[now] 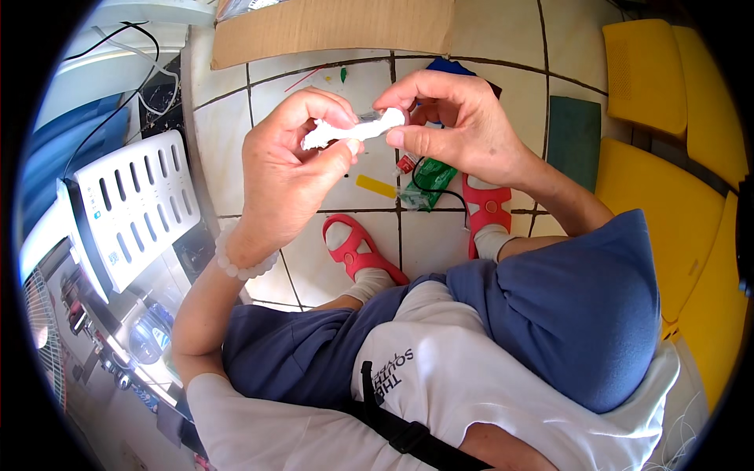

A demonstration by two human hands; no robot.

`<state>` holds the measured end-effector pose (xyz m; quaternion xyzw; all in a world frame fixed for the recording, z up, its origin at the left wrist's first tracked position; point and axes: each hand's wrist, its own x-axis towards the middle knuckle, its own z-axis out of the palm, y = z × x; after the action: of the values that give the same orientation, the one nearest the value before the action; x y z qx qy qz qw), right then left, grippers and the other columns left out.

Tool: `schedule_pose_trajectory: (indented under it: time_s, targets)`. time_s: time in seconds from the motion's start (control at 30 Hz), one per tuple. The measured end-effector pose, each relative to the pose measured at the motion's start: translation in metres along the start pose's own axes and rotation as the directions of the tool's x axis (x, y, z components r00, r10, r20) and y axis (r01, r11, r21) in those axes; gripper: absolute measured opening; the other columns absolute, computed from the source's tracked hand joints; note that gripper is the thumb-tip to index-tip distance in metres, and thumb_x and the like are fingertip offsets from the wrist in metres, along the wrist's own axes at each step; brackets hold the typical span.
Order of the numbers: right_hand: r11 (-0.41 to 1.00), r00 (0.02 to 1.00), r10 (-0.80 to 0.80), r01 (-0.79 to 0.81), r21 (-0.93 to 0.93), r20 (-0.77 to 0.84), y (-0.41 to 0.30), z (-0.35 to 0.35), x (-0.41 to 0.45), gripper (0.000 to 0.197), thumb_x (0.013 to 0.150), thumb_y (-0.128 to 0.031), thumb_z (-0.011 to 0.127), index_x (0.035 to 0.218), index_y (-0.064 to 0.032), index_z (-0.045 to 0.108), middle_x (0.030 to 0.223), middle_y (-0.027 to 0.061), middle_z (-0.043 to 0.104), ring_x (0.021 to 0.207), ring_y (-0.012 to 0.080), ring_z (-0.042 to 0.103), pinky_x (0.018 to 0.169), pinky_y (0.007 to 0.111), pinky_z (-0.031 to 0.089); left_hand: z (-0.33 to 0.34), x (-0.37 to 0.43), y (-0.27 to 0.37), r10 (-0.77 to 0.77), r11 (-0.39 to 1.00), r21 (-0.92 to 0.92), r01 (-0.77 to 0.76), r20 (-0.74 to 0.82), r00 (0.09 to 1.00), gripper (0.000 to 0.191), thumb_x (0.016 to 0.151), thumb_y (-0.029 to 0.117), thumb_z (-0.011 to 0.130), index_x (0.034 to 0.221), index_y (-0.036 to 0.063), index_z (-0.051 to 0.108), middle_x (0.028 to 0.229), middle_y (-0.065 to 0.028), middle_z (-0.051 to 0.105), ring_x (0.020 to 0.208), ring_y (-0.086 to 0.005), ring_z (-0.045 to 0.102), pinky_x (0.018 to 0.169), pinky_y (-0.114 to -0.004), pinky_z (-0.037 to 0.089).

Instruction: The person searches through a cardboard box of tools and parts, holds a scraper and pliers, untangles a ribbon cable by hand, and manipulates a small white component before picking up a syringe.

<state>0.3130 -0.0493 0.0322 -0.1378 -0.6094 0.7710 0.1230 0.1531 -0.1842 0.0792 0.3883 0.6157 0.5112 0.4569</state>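
Note:
A crumpled, elongated white piece (pixel 371 128), perhaps tissue or soft clay, is stretched between my two hands above the tiled floor. Thumb and fingers of my left hand (pixel 297 150) pinch its ragged left end; a pale bead bracelet (pixel 242 271) circles that wrist. The rounded right end lies between the thumb and fingertips of my right hand (pixel 456 120). Something clear, like thin plastic, shows behind the white piece.
On the floor lie a green packet (pixel 437 176), a yellow strip (pixel 376 186), a black cable and a dark green mat (pixel 573 144). A cardboard piece (pixel 330 29) is ahead, yellow chairs (pixel 654 212) at right, a white slotted panel (pixel 141 206) at left.

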Motion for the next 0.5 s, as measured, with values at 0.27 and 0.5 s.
schedule_pose_trajectory:
  time_s: [0.27, 0.5]
  targets:
    - [0.999, 0.999, -0.042, 0.041, -0.031, -0.02, -0.0014, 0.0022, -0.0025, 0.021, 0.081, 0.003, 0.069, 0.1, 0.0001, 0.062, 0.093, 0.0029, 0.06, 0.083, 0.0096, 0.057, 0.074, 0.025, 0.05, 0.0042, -0.0005, 0.0006, -0.007, 1.0, 0.024, 0.008, -0.027, 1.0, 0.022, 0.08, -0.012, 0.058, 0.098, 0.0005, 0.054, 0.097, -0.0052, 0.056, 0.084, -0.0101, 0.058, 0.065, -0.021, 0.049]
    - [0.979, 0.993, -0.12, 0.117, -0.17, -0.012, -0.0025, 0.0038, -0.0047, 0.023, 0.078, 0.006, 0.069, 0.099, -0.0012, 0.061, 0.094, 0.0029, 0.059, 0.084, 0.0105, 0.056, 0.074, 0.027, 0.047, 0.003, -0.0007, 0.0019, -0.12, 0.993, 0.009, 0.12, -0.019, 0.993, 0.02, 0.082, -0.006, 0.063, 0.099, 0.0002, 0.055, 0.087, -0.0051, 0.06, 0.074, -0.0075, 0.058, 0.063, -0.021, 0.048]
